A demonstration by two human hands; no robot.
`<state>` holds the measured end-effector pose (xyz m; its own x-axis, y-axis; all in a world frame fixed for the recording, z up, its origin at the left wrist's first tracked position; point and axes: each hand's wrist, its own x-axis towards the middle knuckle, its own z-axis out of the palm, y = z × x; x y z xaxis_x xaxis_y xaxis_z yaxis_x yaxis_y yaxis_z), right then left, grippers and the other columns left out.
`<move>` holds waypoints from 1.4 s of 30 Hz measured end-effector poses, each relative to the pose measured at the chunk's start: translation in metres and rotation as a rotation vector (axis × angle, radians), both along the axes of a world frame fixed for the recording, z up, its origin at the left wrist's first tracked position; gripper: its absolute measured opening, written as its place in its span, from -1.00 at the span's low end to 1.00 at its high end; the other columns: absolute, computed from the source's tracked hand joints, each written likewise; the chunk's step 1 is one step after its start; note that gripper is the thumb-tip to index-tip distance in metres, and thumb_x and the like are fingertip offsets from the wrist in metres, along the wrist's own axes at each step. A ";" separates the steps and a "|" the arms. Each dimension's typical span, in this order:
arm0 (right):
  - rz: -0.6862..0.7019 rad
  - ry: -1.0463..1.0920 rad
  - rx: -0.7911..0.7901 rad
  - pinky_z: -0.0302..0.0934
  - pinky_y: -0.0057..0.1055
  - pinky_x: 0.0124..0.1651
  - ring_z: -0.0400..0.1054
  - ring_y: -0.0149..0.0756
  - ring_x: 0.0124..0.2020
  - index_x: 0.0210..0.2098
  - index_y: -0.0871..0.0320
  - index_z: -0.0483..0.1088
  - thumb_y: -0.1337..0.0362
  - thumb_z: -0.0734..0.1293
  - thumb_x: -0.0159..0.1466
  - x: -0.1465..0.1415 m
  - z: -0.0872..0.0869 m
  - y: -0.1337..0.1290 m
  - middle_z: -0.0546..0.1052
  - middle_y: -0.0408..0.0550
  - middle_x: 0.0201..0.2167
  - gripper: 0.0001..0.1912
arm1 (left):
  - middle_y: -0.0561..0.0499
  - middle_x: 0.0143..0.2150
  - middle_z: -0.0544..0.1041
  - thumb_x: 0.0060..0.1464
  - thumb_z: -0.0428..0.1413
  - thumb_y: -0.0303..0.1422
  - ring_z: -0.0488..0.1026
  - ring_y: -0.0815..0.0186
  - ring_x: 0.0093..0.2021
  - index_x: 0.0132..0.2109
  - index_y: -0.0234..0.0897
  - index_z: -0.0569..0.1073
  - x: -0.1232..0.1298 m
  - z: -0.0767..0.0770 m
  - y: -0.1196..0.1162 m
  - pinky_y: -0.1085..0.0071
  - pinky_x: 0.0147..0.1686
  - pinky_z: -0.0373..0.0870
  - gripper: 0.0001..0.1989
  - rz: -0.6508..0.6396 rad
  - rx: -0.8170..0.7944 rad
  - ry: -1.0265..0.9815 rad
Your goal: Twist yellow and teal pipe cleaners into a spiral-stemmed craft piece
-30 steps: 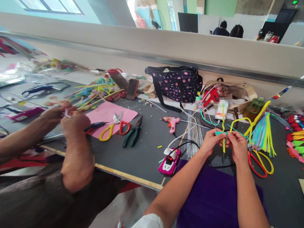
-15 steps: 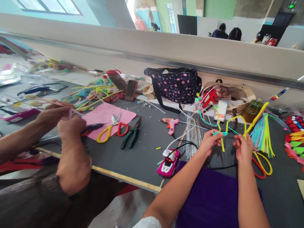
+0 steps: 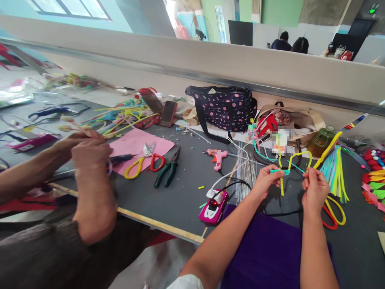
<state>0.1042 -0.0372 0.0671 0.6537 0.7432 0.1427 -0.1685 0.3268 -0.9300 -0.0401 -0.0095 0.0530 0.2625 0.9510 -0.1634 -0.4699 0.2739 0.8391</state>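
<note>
My left hand (image 3: 267, 181) pinches a pipe-cleaner piece where a teal coil (image 3: 279, 172) wraps a twisted yellow stem (image 3: 282, 188). From there a bent yellow pipe cleaner (image 3: 300, 153) arches across to my right hand (image 3: 314, 185), whose thumb and finger close on its end. A thin teal strand also stretches toward the right hand; whether it is held I cannot tell. Beside my right wrist lie scissors with red and yellow handles (image 3: 339, 210), their blades hidden. Just right of the hand is a tassel of coloured strips (image 3: 335, 172) on a yellow stem.
Left of my arms are a pink glue gun (image 3: 219, 158), a magenta power strip (image 3: 214, 206), wire rods (image 3: 245, 176), green pliers (image 3: 167, 170) and scissors (image 3: 144, 162). A patterned bag (image 3: 225, 108) stands behind. A co-worker's hands (image 3: 90, 150) work at the left.
My right hand has moved slightly right and tilted, pulling the yellow pipe cleaner's arch a little wider. My left hand keeps its hold. The co-worker's hands have shifted, and the view has swung slightly.
</note>
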 end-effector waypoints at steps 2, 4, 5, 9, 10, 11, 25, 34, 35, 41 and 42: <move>0.100 0.033 -0.047 -0.09 -0.60 -0.70 0.06 -0.62 -0.72 -0.38 0.22 0.45 0.06 0.46 0.07 -0.003 0.002 0.000 0.43 -0.20 -0.59 -0.67 | 0.13 -0.59 0.43 -0.26 0.37 -0.24 0.31 0.50 -0.66 -0.42 -0.33 0.38 0.000 0.002 -0.002 0.55 -0.64 0.26 -0.63 -0.039 0.018 0.025; 0.143 0.056 -0.068 -0.08 -0.61 -0.70 0.08 -0.62 -0.70 -0.38 0.23 0.46 0.05 0.47 0.06 -0.004 0.003 0.001 0.44 -0.19 -0.57 -0.65 | 0.13 -0.60 0.42 -0.26 0.37 -0.22 0.30 0.49 -0.66 -0.43 -0.33 0.38 0.000 0.005 -0.004 0.54 -0.62 0.25 -0.63 -0.096 0.053 0.054; 0.145 0.062 -0.067 -0.08 -0.61 -0.70 0.08 -0.61 -0.70 -0.38 0.23 0.45 0.05 0.48 0.05 -0.002 0.003 0.001 0.45 -0.18 -0.56 -0.65 | 0.13 -0.62 0.41 -0.25 0.36 -0.21 0.30 0.49 -0.66 -0.44 -0.33 0.37 0.000 0.005 -0.005 0.54 -0.61 0.25 -0.63 -0.127 0.073 0.072; 0.103 0.063 -0.037 -0.03 -0.61 -0.71 0.13 -0.58 -0.69 -0.41 0.20 0.38 0.04 0.51 0.01 0.004 0.004 0.003 0.40 -0.24 -0.60 -0.62 | 0.13 -0.63 0.39 -0.26 0.37 -0.19 0.30 0.48 -0.63 -0.48 -0.34 0.36 0.001 0.006 -0.009 0.54 -0.59 0.22 -0.61 -0.245 0.138 0.141; 0.091 0.061 -0.029 -0.02 -0.60 -0.71 0.13 -0.57 -0.69 -0.41 0.18 0.37 0.04 0.52 -0.01 0.006 0.004 0.003 0.39 -0.26 -0.60 -0.61 | 0.13 -0.62 0.39 -0.26 0.37 -0.19 0.30 0.48 -0.62 -0.47 -0.34 0.36 0.001 0.006 -0.010 0.54 -0.58 0.22 -0.61 -0.270 0.148 0.154; 0.079 0.059 -0.022 -0.02 -0.60 -0.71 0.13 -0.57 -0.69 -0.41 0.18 0.36 0.05 0.53 -0.03 0.007 0.004 0.003 0.38 -0.28 -0.61 -0.60 | 0.13 -0.61 0.40 -0.27 0.37 -0.18 0.30 0.49 -0.61 -0.46 -0.35 0.37 0.002 0.006 -0.010 0.53 -0.57 0.22 -0.60 -0.293 0.156 0.166; 0.215 0.167 -0.123 -0.10 -0.65 -0.75 0.08 -0.63 -0.73 -0.45 0.21 0.41 0.17 0.56 -0.09 0.011 0.019 -0.009 0.35 -0.30 -0.65 -0.66 | 0.05 -0.38 0.39 0.08 0.15 -0.14 0.31 0.43 -0.42 -0.29 -0.27 0.43 -0.009 0.029 -0.027 0.52 -0.43 0.28 -0.74 0.637 0.472 0.097; 0.463 0.102 -0.206 -0.12 -0.63 -0.76 0.10 -0.60 -0.74 -0.43 0.19 0.47 0.11 0.53 -0.03 -0.013 0.020 -0.017 0.38 -0.24 -0.64 -0.69 | 0.05 -0.50 0.47 -0.20 0.33 -0.14 0.36 0.46 -0.58 -0.38 -0.34 0.41 -0.004 0.019 -0.008 0.53 -0.59 0.31 -0.62 -0.039 -0.007 -0.064; 0.461 0.064 -0.206 -0.10 -0.62 -0.76 0.12 -0.58 -0.74 -0.43 0.19 0.47 0.10 0.53 -0.02 -0.016 0.019 -0.017 0.38 -0.24 -0.65 -0.69 | 0.04 -0.51 0.48 -0.22 0.35 -0.12 0.38 0.44 -0.58 -0.40 -0.36 0.41 -0.002 0.016 -0.008 0.52 -0.57 0.34 -0.59 -0.111 -0.015 -0.067; 0.408 -0.124 -0.225 -0.14 -0.55 -0.71 0.04 -0.57 -0.73 -0.39 0.19 0.52 0.05 0.51 0.00 -0.019 0.009 -0.014 0.34 -0.27 -0.69 -0.66 | 0.02 -0.54 0.49 -0.34 0.42 -0.12 0.44 0.40 -0.56 -0.42 -0.39 0.42 -0.005 0.013 -0.008 0.44 -0.48 0.44 -0.52 -0.234 -0.026 -0.047; 0.403 -0.145 -0.231 -0.16 -0.54 -0.70 0.01 -0.57 -0.72 -0.38 0.20 0.53 0.04 0.51 0.00 -0.020 0.008 -0.014 0.32 -0.28 -0.70 -0.65 | 0.02 -0.54 0.49 -0.35 0.43 -0.14 0.45 0.40 -0.56 -0.42 -0.40 0.42 -0.007 0.013 -0.007 0.44 -0.48 0.45 -0.52 -0.265 -0.033 -0.044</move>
<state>0.0847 -0.0512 0.0754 0.2928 0.9561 0.0128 -0.1021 0.0446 -0.9938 -0.0468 -0.0169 0.0659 0.5090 0.8426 -0.1761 -0.4139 0.4189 0.8082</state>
